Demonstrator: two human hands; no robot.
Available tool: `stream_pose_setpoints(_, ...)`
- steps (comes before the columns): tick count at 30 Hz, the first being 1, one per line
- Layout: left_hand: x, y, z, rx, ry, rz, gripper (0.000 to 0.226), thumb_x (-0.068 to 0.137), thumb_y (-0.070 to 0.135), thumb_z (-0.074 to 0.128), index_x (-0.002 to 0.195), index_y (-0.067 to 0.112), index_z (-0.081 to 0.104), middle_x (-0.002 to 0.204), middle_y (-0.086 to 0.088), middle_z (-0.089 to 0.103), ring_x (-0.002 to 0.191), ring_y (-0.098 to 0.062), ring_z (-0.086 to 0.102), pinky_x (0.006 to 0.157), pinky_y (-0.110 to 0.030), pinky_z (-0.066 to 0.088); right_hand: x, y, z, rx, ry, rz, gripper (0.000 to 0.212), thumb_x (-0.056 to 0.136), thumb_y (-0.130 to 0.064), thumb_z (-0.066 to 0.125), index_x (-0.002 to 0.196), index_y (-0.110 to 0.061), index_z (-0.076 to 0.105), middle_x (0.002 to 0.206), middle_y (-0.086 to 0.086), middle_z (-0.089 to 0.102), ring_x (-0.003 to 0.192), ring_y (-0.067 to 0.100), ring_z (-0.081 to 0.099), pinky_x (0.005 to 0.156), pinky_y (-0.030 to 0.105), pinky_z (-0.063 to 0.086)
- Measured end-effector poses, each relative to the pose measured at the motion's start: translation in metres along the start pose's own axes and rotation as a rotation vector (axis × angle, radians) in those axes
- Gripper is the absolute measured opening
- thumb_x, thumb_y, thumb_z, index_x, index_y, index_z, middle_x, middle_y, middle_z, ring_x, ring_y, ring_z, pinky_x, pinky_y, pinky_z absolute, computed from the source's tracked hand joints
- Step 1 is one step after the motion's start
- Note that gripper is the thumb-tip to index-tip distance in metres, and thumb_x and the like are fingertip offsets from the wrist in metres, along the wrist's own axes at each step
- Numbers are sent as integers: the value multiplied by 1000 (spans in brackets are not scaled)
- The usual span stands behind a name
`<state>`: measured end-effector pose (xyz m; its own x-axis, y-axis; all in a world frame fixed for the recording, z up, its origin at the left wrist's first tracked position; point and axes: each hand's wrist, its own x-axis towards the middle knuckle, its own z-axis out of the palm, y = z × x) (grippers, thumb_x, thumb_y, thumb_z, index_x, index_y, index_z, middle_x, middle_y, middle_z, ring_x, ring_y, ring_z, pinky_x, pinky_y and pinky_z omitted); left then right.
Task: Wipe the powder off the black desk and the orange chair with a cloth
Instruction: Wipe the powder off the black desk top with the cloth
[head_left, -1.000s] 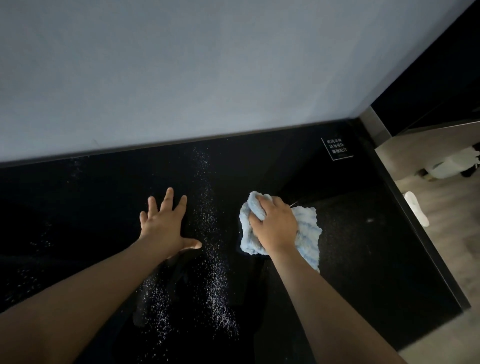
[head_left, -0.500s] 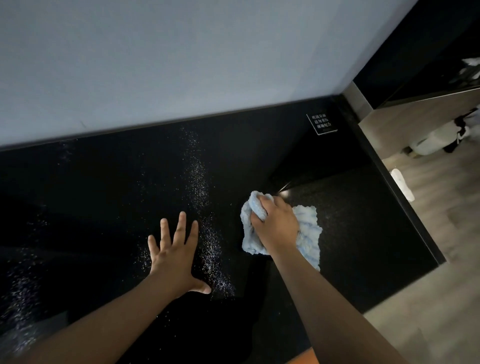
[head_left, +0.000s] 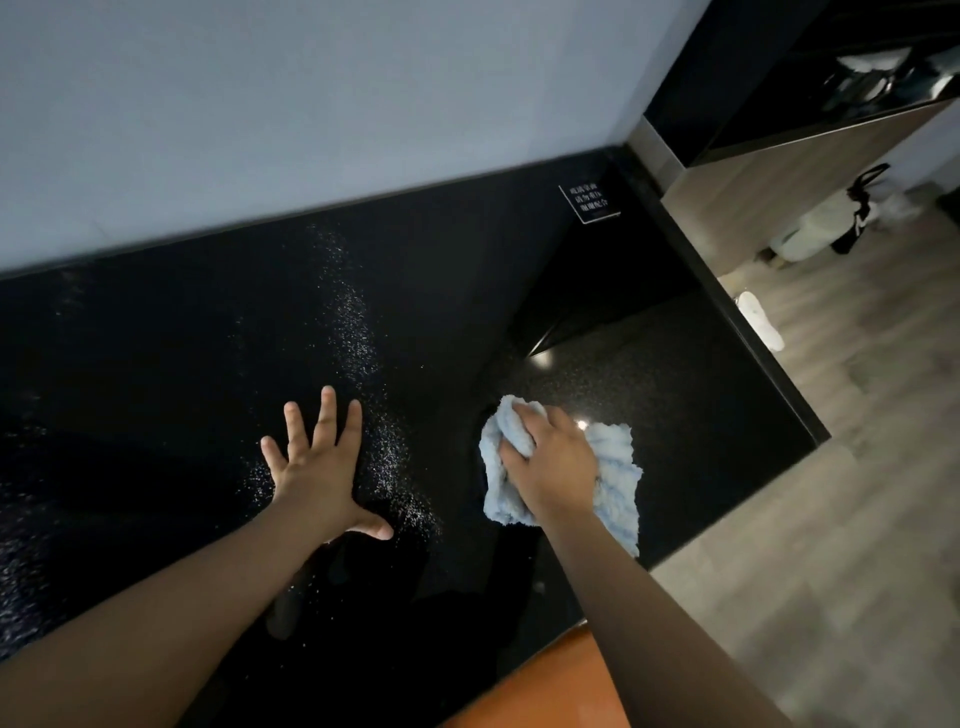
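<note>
right grip (head_left: 550, 462) bunches cloth (head_left: 615, 457) on bench (head_left: 156, 364), unmoved | left grip (head_left: 317, 467) flat, fingers spread, slid nearer | powder (head_left: 358, 353) streak between them unwiped | orange chair (head_left: 561, 686) now in view; wiping barely begun

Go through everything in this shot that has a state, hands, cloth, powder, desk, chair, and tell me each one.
black desk, dusted with powder around the left hand
left hand, open, fingers spread flat on the desk
right hand, gripping the bunched cloth, pressing it down
cloth, crumpled, on the desk right of the powder
powder, unwiped streak from wall toward near edge
orange chair, only a corner shows
</note>
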<state>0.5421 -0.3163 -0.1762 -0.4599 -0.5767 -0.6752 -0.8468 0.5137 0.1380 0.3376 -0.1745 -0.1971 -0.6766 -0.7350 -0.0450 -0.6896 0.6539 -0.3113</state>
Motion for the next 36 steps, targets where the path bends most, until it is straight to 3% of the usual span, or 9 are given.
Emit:
stream_pose_setpoints(11, -2, 1, -2, 22, -3, 3, 154, 46, 74, 77, 148, 24, -26, 149, -5, -42, 138, -43, -30, 112, -65, 0, -54, 28, -13, 7, 6, 103, 43, 87, -37, 62, 129, -29, 58, 116, -3, 60, 103, 19, 56, 83, 31, 46)
stream_pose_setpoints(22, -5, 3, -4, 20, -4, 3, 154, 45, 73, 78, 148, 25, -26, 150, -4, -41, 139, -43, -29, 112, -66, 1, -109, 63, -18, -118, -111, 277, 45, 91, -47, 43, 133, -31, 47, 126, -6, 53, 112, 13, 49, 88, 20, 29)
stream_pose_setpoints(24, -6, 2, -4, 29, -10, 1, 154, 45, 74, 78, 147, 25, -26, 149, -4, -42, 139, -44, -29, 112, -66, 2, -121, 68, -20, -108, -133, 293, 48, 90, -49, 39, 136, -33, 44, 130, -5, 51, 115, 15, 47, 92, 24, 35)
stream_pose_setpoints(26, -6, 2, -4, 24, -9, 6, 154, 45, 73, 78, 148, 25, -25, 150, -4, -41, 139, -44, -29, 111, -66, 1, -127, 70, -28, 23, -137, 366, 47, 91, -44, 51, 136, -32, 48, 132, 0, 50, 118, 23, 49, 98, 38, 43)
stream_pose_setpoints(29, -6, 2, -4, 26, -4, 6, 154, 45, 72, 79, 148, 25, -24, 150, -4, -41, 139, -44, -28, 111, -66, 2, -137, 72, -35, 58, -152, 381, 47, 90, -42, 55, 136, -31, 50, 133, 4, 51, 119, 27, 50, 98, 45, 44)
stream_pose_setpoints(32, -6, 2, -3, 30, 2, 11, 153, 45, 72, 79, 149, 24, -24, 151, -5, -40, 139, -44, -27, 111, -66, 2, -152, 76, -34, -26, -101, 365, 51, 87, -60, 46, 130, -33, 54, 119, 3, 57, 108, 30, 57, 77, 37, 49)
stream_pose_setpoints(34, -6, 2, -2, 31, 11, 14, 152, 46, 72, 78, 149, 24, -23, 151, -5, -40, 140, -44, -27, 111, -66, 3, -162, 78, -32, 23, -37, 420, 75, 76, -87, 19, 119, -38, 58, 97, -1, 56, 90, 25, 63, 44, 25, 32)
stream_pose_setpoints(35, -6, 1, -2, 32, 15, 17, 152, 46, 72, 78, 149, 24, -23, 151, -5, -39, 140, -44, -27, 111, -66, 3, -167, 82, -32, 47, 17, 440, 81, 69, -88, 10, 114, -41, 58, 91, -3, 54, 84, 17, 62, 55, 41, 38)
stream_pose_setpoints(36, -6, 1, -2, 34, 21, 19, 153, 45, 73, 78, 149, 24, -23, 151, -5, -39, 140, -44, -26, 112, -66, 4, -168, 83, -33, 66, 66, 439, 78, 68, -86, 8, 110, -44, 59, 88, -4, 53, 83, 6, 59, 91, 35, 22)
